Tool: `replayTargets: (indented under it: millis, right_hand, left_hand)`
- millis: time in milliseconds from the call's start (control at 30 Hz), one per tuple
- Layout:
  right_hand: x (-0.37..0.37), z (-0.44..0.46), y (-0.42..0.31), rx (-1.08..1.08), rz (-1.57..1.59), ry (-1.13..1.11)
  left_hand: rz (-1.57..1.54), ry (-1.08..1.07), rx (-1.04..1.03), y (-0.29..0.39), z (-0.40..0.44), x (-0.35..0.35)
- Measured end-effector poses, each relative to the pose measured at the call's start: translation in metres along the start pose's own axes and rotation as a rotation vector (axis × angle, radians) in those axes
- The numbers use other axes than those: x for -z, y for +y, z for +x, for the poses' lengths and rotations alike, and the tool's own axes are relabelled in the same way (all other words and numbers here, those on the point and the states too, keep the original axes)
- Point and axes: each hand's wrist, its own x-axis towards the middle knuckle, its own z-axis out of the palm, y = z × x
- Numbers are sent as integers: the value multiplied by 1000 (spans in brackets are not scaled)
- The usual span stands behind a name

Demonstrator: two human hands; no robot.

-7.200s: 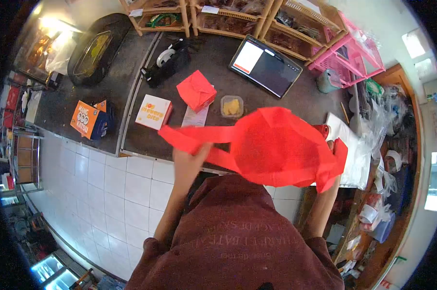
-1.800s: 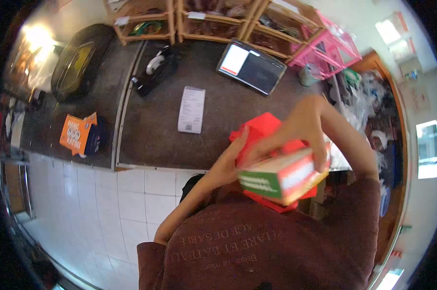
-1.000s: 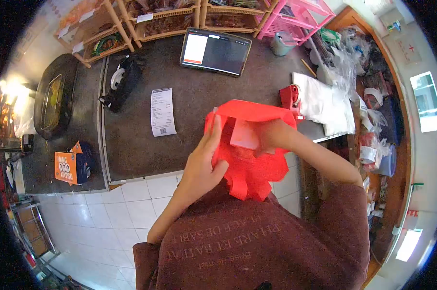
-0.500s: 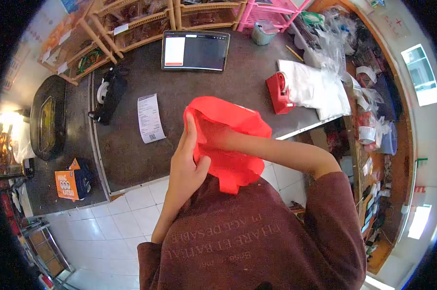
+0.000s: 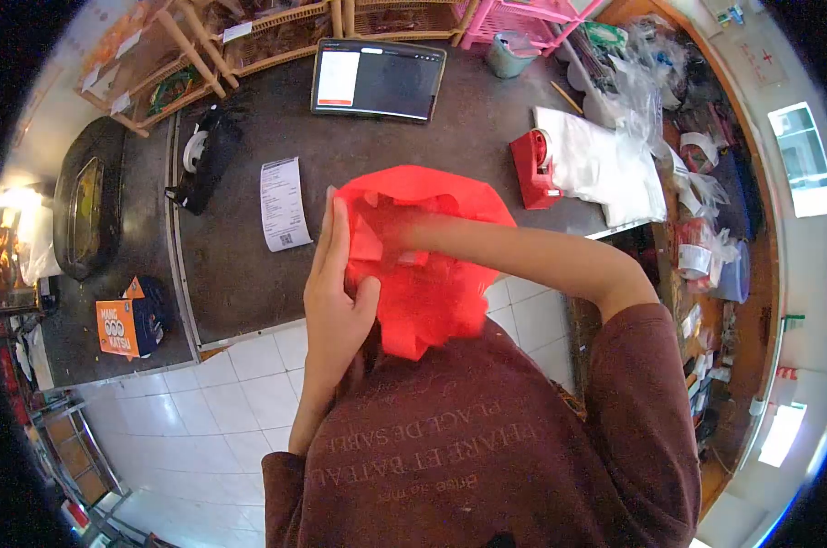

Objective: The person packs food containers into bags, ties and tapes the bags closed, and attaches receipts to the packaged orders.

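A red fabric bag [image 5: 436, 315] is held up in front of my chest, its mouth wide and facing up. My left hand [image 5: 329, 283] grips the bag's left side, fingers stretched along the outside and thumb lower down at the rim. My right hand [image 5: 397, 230] reaches down into the bag from the right; its fingers are hidden and blurred inside the red cloth. Whether it holds anything in there cannot be made out. A loose strap hangs at the bag's near edge.
On the dark table lie a printed receipt [image 5: 284, 205], a tablet [image 5: 378, 80], a red tape dispenser [image 5: 534, 172] and white plastic bags [image 5: 596, 169]. An orange box [image 5: 121, 329] sits at left. Baskets [image 5: 276, 41] line the back, and a shelf of clutter stands right.
The bag and my left hand have moved left, and the bag's mouth has spread wider. My right forearm reaches further left, still inside the bag. The camera view has tilted slightly.
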Motion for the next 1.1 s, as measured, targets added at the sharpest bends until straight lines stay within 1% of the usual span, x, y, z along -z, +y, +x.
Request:
replayTargets:
  millis: [33,100,133,167,200,300,433,500,533,567,600,633,667,700,733,833,867,933,967,1000,1033,1100]
  right_hand:
    - [2,-5,-4,27,-12,63]
    - [1,-12,-12,83,-32,185]
    - [-6,-8,-3,156,14,224]
    - [-19,-2,9,227,62,262]
    - [-18,-5,4,297,111,298]
    - [-5,-19,-6,218,13,242]
    - [4,3,1,62,233,-8]
    - [4,14,3,-17,344,-134]
    - [12,1,-8,-91,488,-142]
    - [29,-26,-31,-167,632,-150]
    - [31,-29,-32,-148,550,-115]
    - [32,-33,-34,-133,467,-79]
    - [22,-21,-16,-21,160,-1]
    - [21,-16,-14,93,-147,78]
    - [20,-16,-9,130,-86,135]
    - [30,-46,15,242,112,288]
    - [34,-55,20,277,181,343]
    - [40,-65,12,143,29,188]
    - [42,-71,5,-48,-179,4]
    - [46,-77,-4,-193,-415,-222]
    - [42,-82,-4,-237,-485,-279]
    - [32,-88,0,-217,-448,-191]
  left_hand:
    - [77,44,-54,1,0,0]
    - [-114,44,25,0,-3,-2]
    - [-211,47,62,-1,-4,-4]
    - [-218,57,38,-2,-4,-5]
    - [-228,66,15,-2,-4,-6]
    - [-226,119,-29,-8,-7,-10]
    - [-163,199,-33,-8,-6,-6]
    - [-166,182,-3,-9,-6,-4]
    - [-170,174,10,-9,-6,-5]
    - [-291,194,56,-8,-8,-7]
    - [-410,215,102,-6,-9,-8]
    - [-368,242,102,-3,-9,-7]
    - [-325,270,103,0,-9,-6]
    - [-122,300,60,8,-7,1]
    - [83,330,19,12,-6,7]
    - [324,403,-45,12,-10,15]
    - [312,266,-154,15,-7,19]
    - [280,-10,-373,20,9,23]
    - [271,-173,-327,11,15,14]
    - [260,-337,-281,-6,20,-3]
    - [248,-502,-232,-17,23,-17]
    - [531,-583,-215,-21,33,-36]
